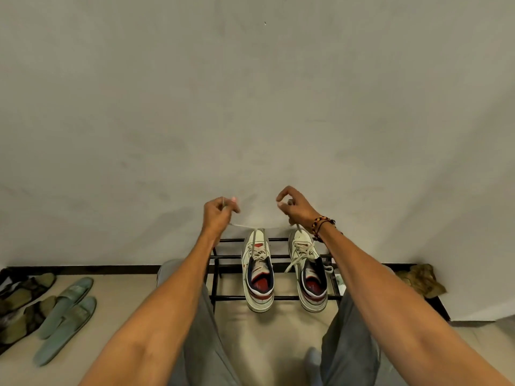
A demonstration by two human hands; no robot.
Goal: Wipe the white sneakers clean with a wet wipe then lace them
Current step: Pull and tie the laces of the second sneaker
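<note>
Open air is found above the two white sneakers [284,270], which stand side by side on the black shoe rack [223,298] with a narrow gap between them. Passage over the toes is crossed by a taut shoelace [245,225] stretched between the left hand [218,214] and right hand [295,207]. Reach beyond is blocked by the wall [250,107]. The sides are bounded by the knees.

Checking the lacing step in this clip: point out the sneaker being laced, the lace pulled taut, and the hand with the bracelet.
left sneaker [257,271], head view, on its laced tongue.
lace [242,225], head view, on the taut stretch beside the left hand.
right hand [296,208], head view, on the back of the hand.
</note>
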